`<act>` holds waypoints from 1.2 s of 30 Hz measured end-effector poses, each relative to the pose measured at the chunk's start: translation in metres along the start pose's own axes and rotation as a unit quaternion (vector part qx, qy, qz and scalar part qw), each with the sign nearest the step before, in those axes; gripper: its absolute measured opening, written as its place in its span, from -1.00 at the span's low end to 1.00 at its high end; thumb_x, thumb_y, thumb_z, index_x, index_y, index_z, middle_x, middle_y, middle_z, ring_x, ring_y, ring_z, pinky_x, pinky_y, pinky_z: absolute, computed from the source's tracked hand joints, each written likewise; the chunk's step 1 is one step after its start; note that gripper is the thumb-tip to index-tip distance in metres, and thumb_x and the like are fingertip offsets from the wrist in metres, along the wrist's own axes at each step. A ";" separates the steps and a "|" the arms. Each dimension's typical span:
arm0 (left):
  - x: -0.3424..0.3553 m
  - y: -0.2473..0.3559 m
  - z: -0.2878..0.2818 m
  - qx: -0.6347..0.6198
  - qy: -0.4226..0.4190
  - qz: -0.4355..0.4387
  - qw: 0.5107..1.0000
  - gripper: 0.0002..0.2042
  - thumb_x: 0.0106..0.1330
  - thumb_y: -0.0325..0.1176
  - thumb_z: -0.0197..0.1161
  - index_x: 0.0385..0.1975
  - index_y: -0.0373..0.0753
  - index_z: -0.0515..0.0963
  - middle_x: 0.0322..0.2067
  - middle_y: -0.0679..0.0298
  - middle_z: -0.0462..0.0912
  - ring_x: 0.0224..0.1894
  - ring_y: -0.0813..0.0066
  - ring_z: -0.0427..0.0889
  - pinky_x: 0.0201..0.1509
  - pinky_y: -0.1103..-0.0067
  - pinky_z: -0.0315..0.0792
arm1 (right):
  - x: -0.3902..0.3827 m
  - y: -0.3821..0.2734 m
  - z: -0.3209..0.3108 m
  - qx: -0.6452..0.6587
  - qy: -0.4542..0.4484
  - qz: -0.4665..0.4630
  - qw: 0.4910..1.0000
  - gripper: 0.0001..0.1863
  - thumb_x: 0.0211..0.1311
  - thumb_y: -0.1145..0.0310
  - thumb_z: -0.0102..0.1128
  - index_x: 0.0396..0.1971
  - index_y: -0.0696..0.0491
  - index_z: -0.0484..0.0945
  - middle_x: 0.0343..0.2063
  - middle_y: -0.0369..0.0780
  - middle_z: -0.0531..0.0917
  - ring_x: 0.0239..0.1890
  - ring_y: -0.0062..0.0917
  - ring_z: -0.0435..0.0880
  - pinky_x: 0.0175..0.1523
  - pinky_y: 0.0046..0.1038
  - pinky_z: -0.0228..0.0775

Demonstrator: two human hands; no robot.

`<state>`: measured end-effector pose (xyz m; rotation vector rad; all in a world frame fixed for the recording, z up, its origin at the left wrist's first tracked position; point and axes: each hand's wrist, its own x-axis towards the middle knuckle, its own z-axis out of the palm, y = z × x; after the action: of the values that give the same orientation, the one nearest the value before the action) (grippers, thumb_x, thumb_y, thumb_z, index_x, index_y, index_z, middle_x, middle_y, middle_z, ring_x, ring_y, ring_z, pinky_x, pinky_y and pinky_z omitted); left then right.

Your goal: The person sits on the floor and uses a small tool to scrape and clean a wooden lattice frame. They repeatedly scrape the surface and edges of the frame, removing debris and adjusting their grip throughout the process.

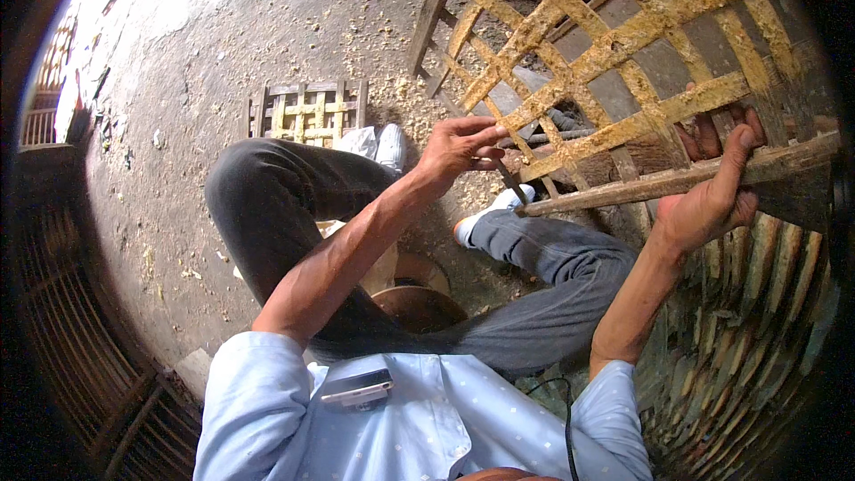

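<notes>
A large wooden lattice rack with yellow-crusted slats stands tilted at the upper right, in front of my right knee. My right hand grips its lower wooden rail, with the thumb on the near side and fingers reaching through behind. My left hand is at the rack's left lower corner, its fingers closed about the edge slat; the exact contact is partly hidden. Yellowish crust covers most of the crossing slats.
A smaller lattice rack lies on the floor beyond my left knee. Crumbs litter the concrete floor. Slatted bamboo pieces stand at the right, more slatted structures at the left. A round brown object sits between my legs.
</notes>
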<state>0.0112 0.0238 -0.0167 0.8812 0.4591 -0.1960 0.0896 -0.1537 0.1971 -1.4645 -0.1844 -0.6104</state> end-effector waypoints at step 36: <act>-0.013 0.013 0.011 0.502 0.033 0.160 0.849 -0.53 -0.01 0.03 0.56 -0.36 -0.28 0.63 -0.40 0.08 0.67 -0.34 0.17 0.69 -0.29 0.33 0.53 | 0.003 0.000 0.000 0.004 -0.044 0.009 0.999 -0.63 0.34 0.32 0.26 0.03 0.22 0.51 -0.07 -0.05 0.63 -0.21 -0.24 0.74 -0.28 -0.29 0.72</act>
<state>0.0081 0.0226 0.0043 1.9873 0.2388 -0.0856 0.0922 -0.1542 0.1988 -1.4854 -0.2420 -0.5307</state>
